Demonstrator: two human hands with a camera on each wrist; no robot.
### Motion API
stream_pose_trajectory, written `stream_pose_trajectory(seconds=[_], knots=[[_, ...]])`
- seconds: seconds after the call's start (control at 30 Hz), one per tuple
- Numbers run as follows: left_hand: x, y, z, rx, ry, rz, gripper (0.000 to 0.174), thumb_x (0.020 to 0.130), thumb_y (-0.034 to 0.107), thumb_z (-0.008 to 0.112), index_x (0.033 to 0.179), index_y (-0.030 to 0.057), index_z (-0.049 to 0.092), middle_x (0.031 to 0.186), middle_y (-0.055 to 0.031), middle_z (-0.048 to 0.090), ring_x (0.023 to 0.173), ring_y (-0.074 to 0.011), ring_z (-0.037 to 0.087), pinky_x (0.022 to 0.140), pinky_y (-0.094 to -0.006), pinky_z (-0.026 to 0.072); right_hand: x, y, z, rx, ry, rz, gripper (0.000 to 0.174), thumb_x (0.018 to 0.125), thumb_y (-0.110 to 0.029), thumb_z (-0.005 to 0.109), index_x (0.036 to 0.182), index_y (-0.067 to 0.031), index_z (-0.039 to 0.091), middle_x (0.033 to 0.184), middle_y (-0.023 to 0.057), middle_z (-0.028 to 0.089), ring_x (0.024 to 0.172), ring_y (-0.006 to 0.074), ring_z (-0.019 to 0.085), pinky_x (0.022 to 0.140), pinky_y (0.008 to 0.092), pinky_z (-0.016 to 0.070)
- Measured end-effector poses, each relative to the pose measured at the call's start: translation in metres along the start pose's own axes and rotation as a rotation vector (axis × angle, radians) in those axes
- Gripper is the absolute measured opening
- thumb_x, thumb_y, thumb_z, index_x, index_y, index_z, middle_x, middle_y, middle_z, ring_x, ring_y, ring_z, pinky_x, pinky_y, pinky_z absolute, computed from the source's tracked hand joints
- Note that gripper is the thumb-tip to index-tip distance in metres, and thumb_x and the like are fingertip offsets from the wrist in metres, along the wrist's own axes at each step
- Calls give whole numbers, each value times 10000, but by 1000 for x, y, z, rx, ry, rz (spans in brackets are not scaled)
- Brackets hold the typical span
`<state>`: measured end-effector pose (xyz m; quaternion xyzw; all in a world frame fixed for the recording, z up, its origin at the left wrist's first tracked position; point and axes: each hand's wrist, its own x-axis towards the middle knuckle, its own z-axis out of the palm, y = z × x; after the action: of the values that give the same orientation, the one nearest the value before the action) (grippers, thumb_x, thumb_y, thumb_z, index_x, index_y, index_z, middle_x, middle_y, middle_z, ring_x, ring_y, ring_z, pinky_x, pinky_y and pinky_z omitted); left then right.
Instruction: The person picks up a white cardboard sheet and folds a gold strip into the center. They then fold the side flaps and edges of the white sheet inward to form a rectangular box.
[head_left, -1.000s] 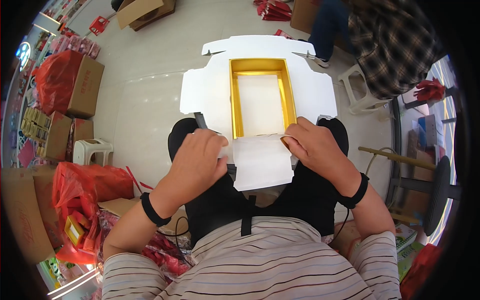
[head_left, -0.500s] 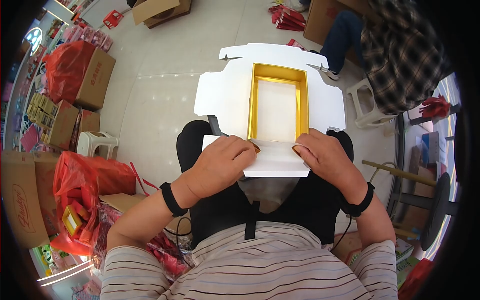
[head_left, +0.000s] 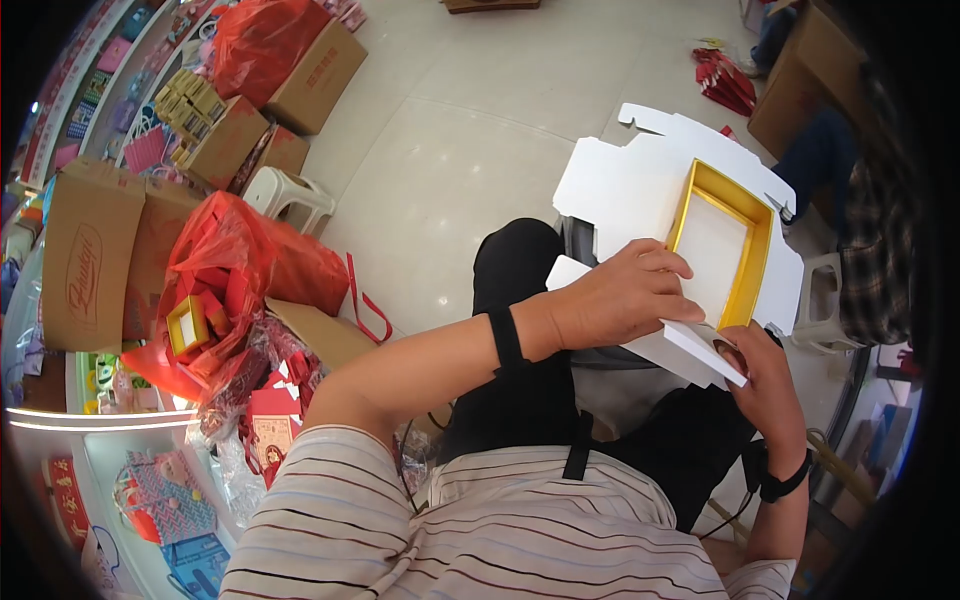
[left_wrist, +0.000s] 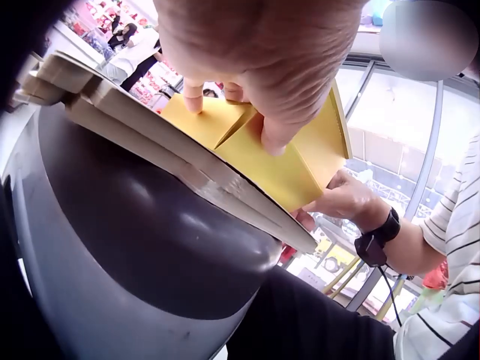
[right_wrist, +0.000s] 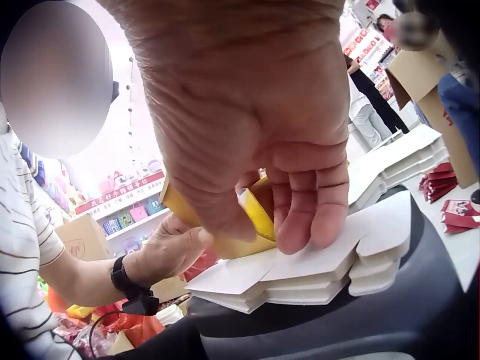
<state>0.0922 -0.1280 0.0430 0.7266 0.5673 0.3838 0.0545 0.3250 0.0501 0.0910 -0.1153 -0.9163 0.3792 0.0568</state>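
Observation:
An unfolded white cardboard sheet [head_left: 625, 190] has a gold-walled box [head_left: 760, 245] standing up in its middle, over the person's lap. At the box's near end a white flap [head_left: 690, 350] stands folded up. The left hand [head_left: 635, 292] pinches this flap's left end, fingers bent over the near wall. The right hand [head_left: 768, 375] grips the flap's right end with thumb and fingers. In the left wrist view, yellow panels [left_wrist: 266, 165] lie under the left hand [left_wrist: 262, 52]. The right wrist view shows the right hand [right_wrist: 247, 112] against the box's corner, above several stacked white sheets [right_wrist: 315, 262].
A dark seat [left_wrist: 150, 210] supports the stacked sheets. At the left are a red plastic bag [head_left: 240, 250] holding a small gold box [head_left: 187, 327], cartons [head_left: 90, 260] and a white stool [head_left: 290, 200]. Another person in plaid sits at the right beside a stool [head_left: 822, 300].
The head view has turned left, so the box appears farther right and tilted. The near flap has gone from lying flat to folded up, and the left hand has come over the near wall.

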Motion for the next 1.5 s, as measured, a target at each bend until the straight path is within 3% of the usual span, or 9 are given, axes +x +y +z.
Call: stream_pose_trajectory(seconds=[0.3,0.47,0.5,0.53,0.73,1.0,1.2,1.27,1.5], knots=[[-4,1,6,-208,97,-104,460,774,-50,804,1188,149,775,1150,-74,661,1283,-310,589,1129,-453,438,-2,19,10,123,15,85,248,969,42,707,1212,0,693,988,139,663,893,273,686,838,341,530],[-4,-2,-3,-161,90,-166,452,994,60,751,1426,48,619,1219,-138,725,1191,-276,683,1038,-416,550,8,16,20,92,76,33,337,1118,-327,608,1291,-64,729,1095,197,758,1009,403,745,875,443,592],[-3,14,-8,-344,82,-557,411,1037,126,716,1414,-3,612,1258,-140,699,1197,-264,672,1056,-396,542,10,17,23,112,110,15,361,1132,-329,575,1288,-41,728,1151,216,754,1031,403,738,885,448,591],[-5,13,-7,-281,85,-611,428,1059,104,675,1460,-3,570,1315,-156,669,1200,-237,668,1038,-353,554,12,20,31,112,170,-18,376,1136,-358,560,1254,-44,729,1110,212,745,998,419,729,858,479,589],[-23,-34,-3,-176,127,-462,516,1156,153,554,1621,-2,390,1534,-164,521,1394,-242,532,1166,-387,441,33,24,66,11,417,77,414,926,-371,736,1037,24,685,786,218,731,772,456,739,716,529,589],[-7,-40,-29,474,-127,-128,393,1099,242,673,1421,20,640,1539,-198,515,1429,-389,526,1189,-503,447,14,5,60,29,541,81,622,944,-303,767,1413,37,540,957,252,711,782,415,734,688,506,581],[11,-1,-22,475,-159,-62,432,869,11,819,1284,36,701,1293,-186,677,1348,-405,592,1248,-552,375,27,25,72,-158,590,-203,454,937,-332,766,1246,-34,622,1044,210,671,906,385,739,716,489,607],[16,18,-12,472,-184,-121,420,807,-18,823,1206,53,717,1211,-136,709,1302,-362,625,1260,-577,360,17,20,56,-113,362,-30,401,956,-389,751,1149,-53,647,1067,169,639,954,347,722,729,463,605],[38,26,-14,495,-259,-168,266,841,123,848,1062,91,704,1030,-76,689,1217,-282,628,1268,-580,332,11,5,21,-175,205,-30,202,962,-199,757,1034,-47,645,985,171,627,761,370,717,659,463,585]])
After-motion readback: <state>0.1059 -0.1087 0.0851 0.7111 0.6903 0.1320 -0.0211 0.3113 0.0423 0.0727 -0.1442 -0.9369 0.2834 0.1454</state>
